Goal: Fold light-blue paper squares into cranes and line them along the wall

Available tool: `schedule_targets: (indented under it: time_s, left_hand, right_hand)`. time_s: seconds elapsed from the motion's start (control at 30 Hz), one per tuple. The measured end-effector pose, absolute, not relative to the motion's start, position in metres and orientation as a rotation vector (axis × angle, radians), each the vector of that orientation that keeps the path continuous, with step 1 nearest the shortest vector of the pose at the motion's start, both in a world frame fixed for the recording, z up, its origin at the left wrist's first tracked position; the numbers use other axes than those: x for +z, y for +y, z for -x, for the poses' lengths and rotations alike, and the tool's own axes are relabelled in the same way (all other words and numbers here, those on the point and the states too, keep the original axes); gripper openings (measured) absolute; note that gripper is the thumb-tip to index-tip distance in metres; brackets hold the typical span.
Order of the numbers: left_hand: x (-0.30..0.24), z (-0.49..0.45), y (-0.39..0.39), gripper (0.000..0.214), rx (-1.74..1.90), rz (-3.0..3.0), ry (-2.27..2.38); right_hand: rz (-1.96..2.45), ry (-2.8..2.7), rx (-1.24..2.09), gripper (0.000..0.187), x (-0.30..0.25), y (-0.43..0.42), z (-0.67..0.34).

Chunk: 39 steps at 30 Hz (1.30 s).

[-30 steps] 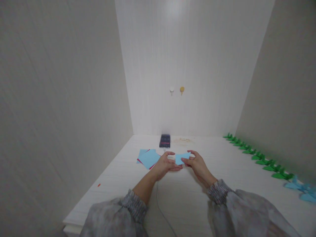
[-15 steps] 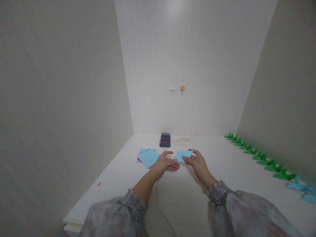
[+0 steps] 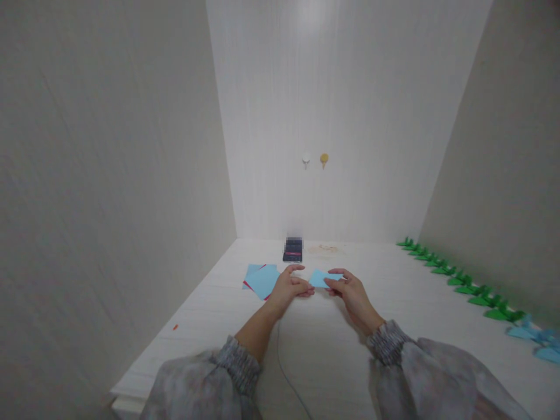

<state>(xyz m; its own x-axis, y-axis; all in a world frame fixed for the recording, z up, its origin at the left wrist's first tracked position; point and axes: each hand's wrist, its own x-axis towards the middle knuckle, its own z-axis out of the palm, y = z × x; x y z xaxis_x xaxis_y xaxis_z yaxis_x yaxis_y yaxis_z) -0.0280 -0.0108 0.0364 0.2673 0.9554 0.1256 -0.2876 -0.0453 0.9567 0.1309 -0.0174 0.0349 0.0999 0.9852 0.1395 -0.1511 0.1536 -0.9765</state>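
A small piece of folded light-blue paper (image 3: 319,279) is held up between my hands, just above the white table. My right hand (image 3: 353,291) grips its right part, thumb on the near face and fingers behind. At the paper's left corner, the thumb and lower fingers of my left hand (image 3: 289,289) come together on it, while the index finger stretches out above. Beside my left wrist lies a loose stack of light-blue paper sheets (image 3: 263,282) with red edges showing beneath; my left hand partly covers its right side.
A phone (image 3: 293,251) stands by the back wall, and a pale cable (image 3: 282,361) runs toward me. Green folded-paper pieces (image 3: 464,286) line the right side, followed by light-blue ones (image 3: 527,331). A small orange scrap (image 3: 175,327) lies at left. Two hooks (image 3: 324,158) are on the wall.
The blue paper has turned in my right hand, its left end now slanting to a corner at my left thumb. My left lower fingers have drawn up closer to the thumb.
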Motion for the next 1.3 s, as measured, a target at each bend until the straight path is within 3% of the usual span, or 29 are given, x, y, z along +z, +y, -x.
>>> schedule_targets:
  time_s: [0.23, 0.57, 0.8, 1.07, 1.3]
  left_hand:
    - [0.044, 0.028, -0.010, 0.046, 1.307, -1.119, 0.790]
    - [0.032, 0.023, 0.003, 0.034, 1.203, -1.097, 0.824]
    - [0.035, 0.027, 0.004, 0.030, 1.286, -1.156, 0.906]
    - [0.042, 0.027, -0.003, 0.026, 1.233, -1.305, 0.907]
    - [0.040, 0.019, -0.005, 0.026, 1.187, -1.276, 0.821]
  right_hand:
    - [1.021, -1.085, 1.129, 0.035, 0.041, -0.023, -0.128]
    - [1.020, -1.134, 1.143, 0.032, 0.040, -0.026, -0.121]
    - [1.133, -1.539, 0.775, 0.018, 0.034, -0.017, -0.127]
    - [1.033, -1.588, 0.887, 0.020, 0.042, -0.026, -0.122]
    - [1.090, -1.622, 0.699, 0.016, 0.043, -0.029, -0.123]
